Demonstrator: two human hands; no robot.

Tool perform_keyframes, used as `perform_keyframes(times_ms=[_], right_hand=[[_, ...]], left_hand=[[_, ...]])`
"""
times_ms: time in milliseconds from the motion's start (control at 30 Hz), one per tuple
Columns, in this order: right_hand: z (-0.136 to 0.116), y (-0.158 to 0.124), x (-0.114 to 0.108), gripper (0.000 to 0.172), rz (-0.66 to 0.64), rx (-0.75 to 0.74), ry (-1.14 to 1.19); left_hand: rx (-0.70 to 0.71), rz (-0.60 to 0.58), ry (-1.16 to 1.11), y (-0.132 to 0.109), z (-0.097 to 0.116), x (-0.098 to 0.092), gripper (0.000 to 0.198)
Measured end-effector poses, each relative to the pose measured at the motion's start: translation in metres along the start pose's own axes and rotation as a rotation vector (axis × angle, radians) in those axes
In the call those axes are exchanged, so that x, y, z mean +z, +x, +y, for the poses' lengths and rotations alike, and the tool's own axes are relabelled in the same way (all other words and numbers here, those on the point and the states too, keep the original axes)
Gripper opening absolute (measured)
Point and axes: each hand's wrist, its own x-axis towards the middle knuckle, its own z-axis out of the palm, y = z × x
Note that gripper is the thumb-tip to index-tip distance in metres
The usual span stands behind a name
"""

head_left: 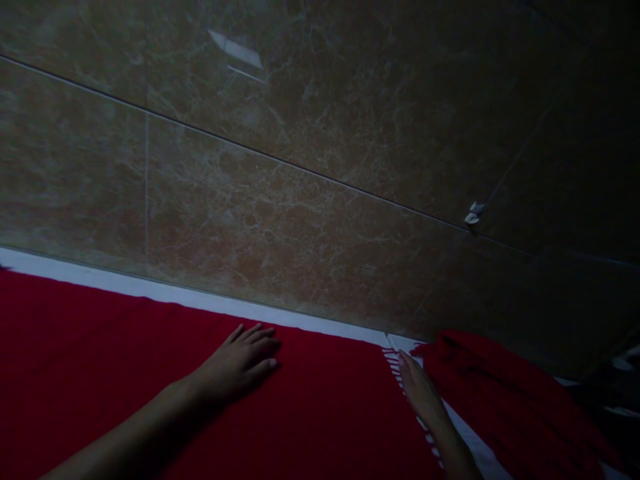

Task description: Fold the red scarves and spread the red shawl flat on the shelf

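Observation:
A red cloth (125, 360) with a short white fringe along its right edge lies spread on a white surface (150, 288). My left hand (240, 363) rests flat on the red cloth, fingers stretched out and slightly apart. My right hand (417, 387) lies with its fingers extended along the fringed edge (395, 367), touching it. A second bunched piece of red cloth (500, 393) lies just to the right of my right hand.
A brown marbled tile floor (300, 167) with dark grout lines fills the upper view. A small pale scrap (473, 213) lies on a grout line. Dark and pale objects (620, 387) sit at the right edge. The scene is dim.

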Motion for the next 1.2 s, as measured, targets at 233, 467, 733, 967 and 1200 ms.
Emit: perform_keyframes(times_ms=[233, 467, 733, 967, 1200], right_hand=[[-0.002, 0.000, -0.022, 0.064, 0.105, -0.038, 0.180], [-0.057, -0.011, -0.057, 0.071, 0.150, 0.166, 0.776], [-0.103, -0.090, -0.075, 0.067, -0.264, 0.031, 0.806], [-0.005, -0.087, -0.103, 0.034, 0.046, 0.084, -0.178], [-0.035, -0.081, -0.085, 0.046, -0.105, -0.264, -0.205]], left_hand=[[-0.001, -0.016, -0.004, 0.000, 0.003, -0.004, 0.055], [0.003, -0.002, 0.035, -0.001, 0.000, 0.000, 0.052], [0.003, -0.012, 0.061, 0.001, -0.005, 0.004, 0.057], [0.015, 0.006, 0.059, 0.001, -0.007, 0.006, 0.056], [0.010, -0.001, 0.068, 0.000, -0.003, 0.004, 0.057]])
